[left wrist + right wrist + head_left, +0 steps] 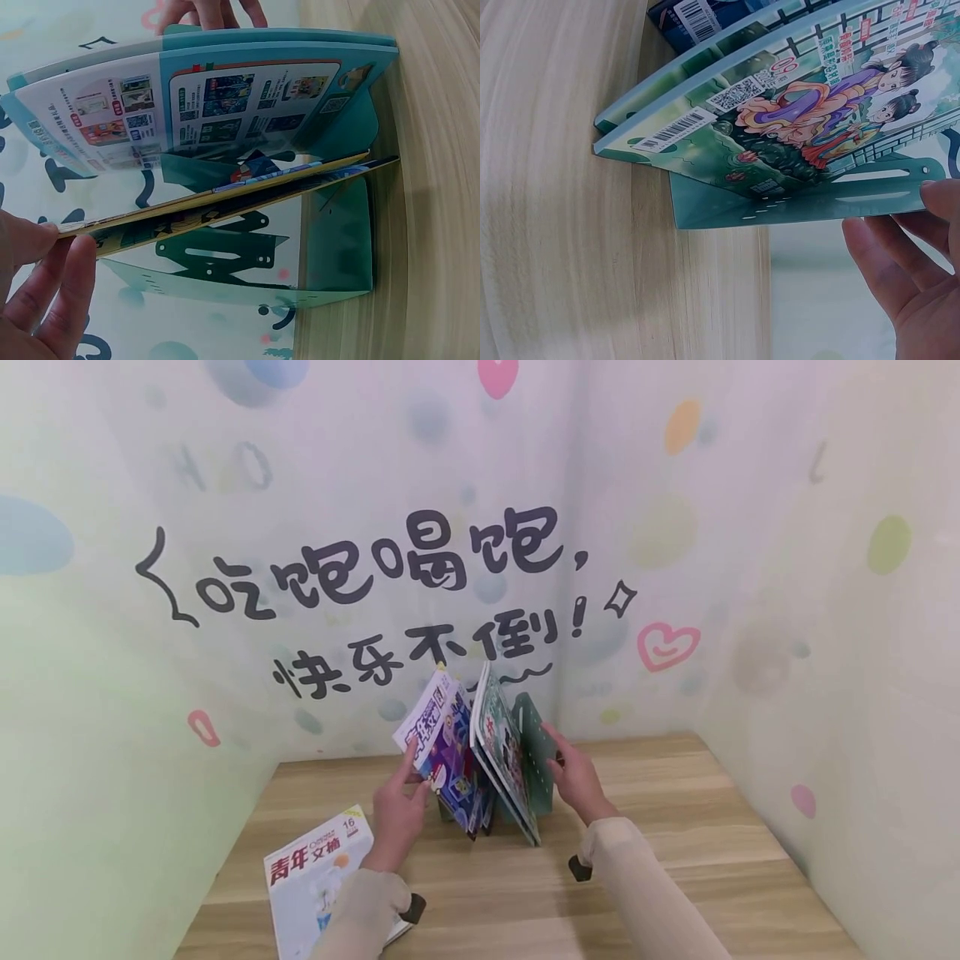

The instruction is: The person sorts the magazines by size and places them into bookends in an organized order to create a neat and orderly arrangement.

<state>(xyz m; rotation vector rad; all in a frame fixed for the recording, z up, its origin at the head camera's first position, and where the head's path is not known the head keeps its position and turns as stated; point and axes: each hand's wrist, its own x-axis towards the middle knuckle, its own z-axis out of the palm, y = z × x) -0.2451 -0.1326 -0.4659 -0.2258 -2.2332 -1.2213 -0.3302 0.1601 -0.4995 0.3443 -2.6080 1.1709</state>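
A green adjustable bookend (pixel 537 752) with slotted crossing bars stands on the table and holds several magazines upright. My left hand (pixel 397 818) pinches the outer edge of thin magazines with a purple cover (pixel 452 756), which lean left; in the left wrist view their yellowed page edges (pixel 217 199) show between thumb and fingers. Thicker green-covered magazines (pixel 795 127) lean beside them, apart at the top. With thumb inside and fingers outside, my right hand (pixel 922 277) grips the bookend's right end plate (pixel 742 210). The bookend's left plate (pixel 341 247) stands beyond the purple magazines.
A white magazine with red title characters (pixel 307 877) lies flat at the table's front left, partly under my left sleeve (pixel 360 910). Behind the wood-grain table (pixel 660 860) rises a wall with black lettering (pixel 420 560); side walls stand left and right.
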